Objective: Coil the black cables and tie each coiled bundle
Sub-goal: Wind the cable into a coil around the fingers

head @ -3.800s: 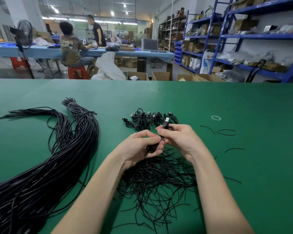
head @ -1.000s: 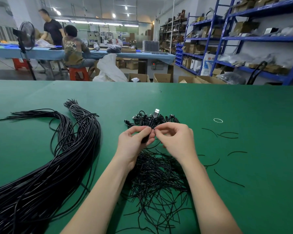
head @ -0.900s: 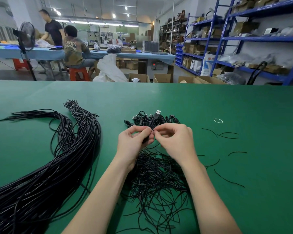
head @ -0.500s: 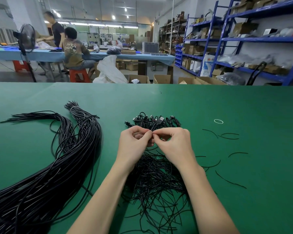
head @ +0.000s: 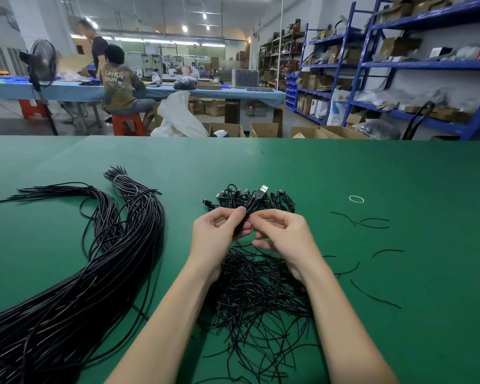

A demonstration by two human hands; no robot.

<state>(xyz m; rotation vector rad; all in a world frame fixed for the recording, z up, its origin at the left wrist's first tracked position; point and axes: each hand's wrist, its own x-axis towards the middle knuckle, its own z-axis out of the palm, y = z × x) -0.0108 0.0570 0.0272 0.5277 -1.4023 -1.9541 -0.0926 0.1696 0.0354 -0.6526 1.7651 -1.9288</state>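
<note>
My left hand (head: 219, 234) and my right hand (head: 284, 236) meet over the green table (head: 344, 167). Between their fingertips they pinch a small coiled black cable (head: 248, 210), whose USB plug (head: 262, 190) sticks up and away from me. Just behind it lies a heap of finished coiled bundles (head: 280, 200). Under my wrists spreads a pile of thin black twist ties (head: 261, 297). A thick sheaf of long uncoiled black cables (head: 100, 267) runs along the left side. Whether a tie is around the held coil is hidden by my fingers.
Loose black ties (head: 372, 221) and a white rubber band (head: 356, 199) lie to the right. Beyond the table's far edge are cardboard boxes (head: 263, 130), blue shelving (head: 427, 65), a fan (head: 40, 65), and two people at another table (head: 117, 84).
My hands have kept working the small coil between their fingertips. The USB plug, low behind the fingers half a second ago, now points up again. The standing person in the background has walked right.
</note>
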